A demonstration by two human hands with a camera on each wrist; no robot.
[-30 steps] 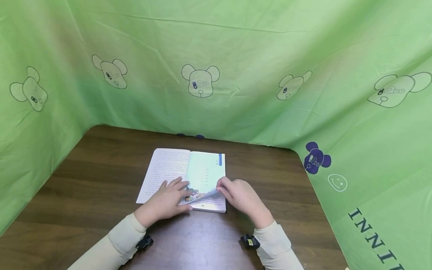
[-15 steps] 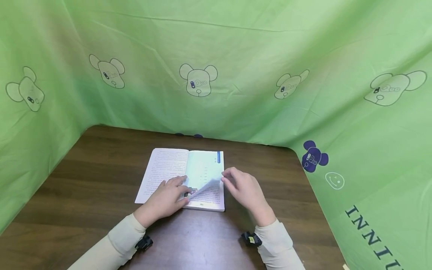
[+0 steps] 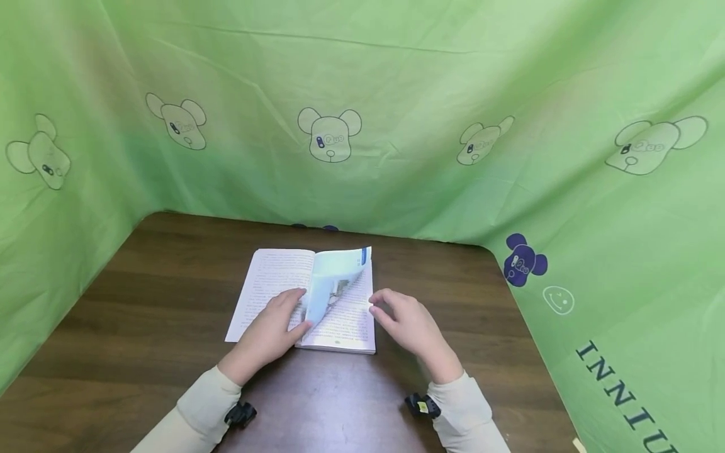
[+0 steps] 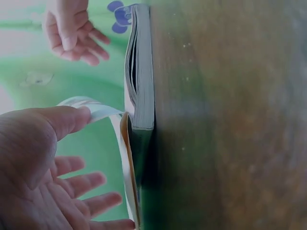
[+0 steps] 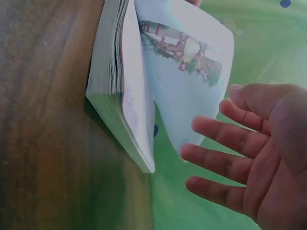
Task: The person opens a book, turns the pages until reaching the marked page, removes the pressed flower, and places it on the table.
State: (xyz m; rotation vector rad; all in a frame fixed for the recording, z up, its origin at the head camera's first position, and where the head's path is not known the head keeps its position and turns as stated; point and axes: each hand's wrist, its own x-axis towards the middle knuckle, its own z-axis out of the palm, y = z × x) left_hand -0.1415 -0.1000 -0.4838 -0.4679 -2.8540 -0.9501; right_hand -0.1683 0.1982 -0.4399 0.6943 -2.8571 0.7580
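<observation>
An open book (image 3: 348, 327) lies on the brown wooden table, lines of print on its left page and its lower right page. One pale blue page (image 3: 320, 301) stands lifted and curls over toward the left, a coloured picture on it in the right wrist view. My left hand (image 3: 263, 333) is over the left page near the spine; its thumb touches the curled page in the left wrist view, the other fingers spread. Beside the book's right edge, my right hand (image 3: 413, 327) holds nothing. Its fingers (image 5: 218, 160) are loosely bent, apart from the lifted page.
Dark wood table (image 3: 170, 289) surrounds the book. Green cloth (image 3: 396, 189) printed with bear heads hangs behind and along both sides. A black wrist device (image 3: 421, 406) sits at the right cuff, another (image 3: 240, 414) at the left.
The page's lower right part has come up and folded over to the left. My right hand has let go of it and stays at the right edge. My left thumb now touches the page.
</observation>
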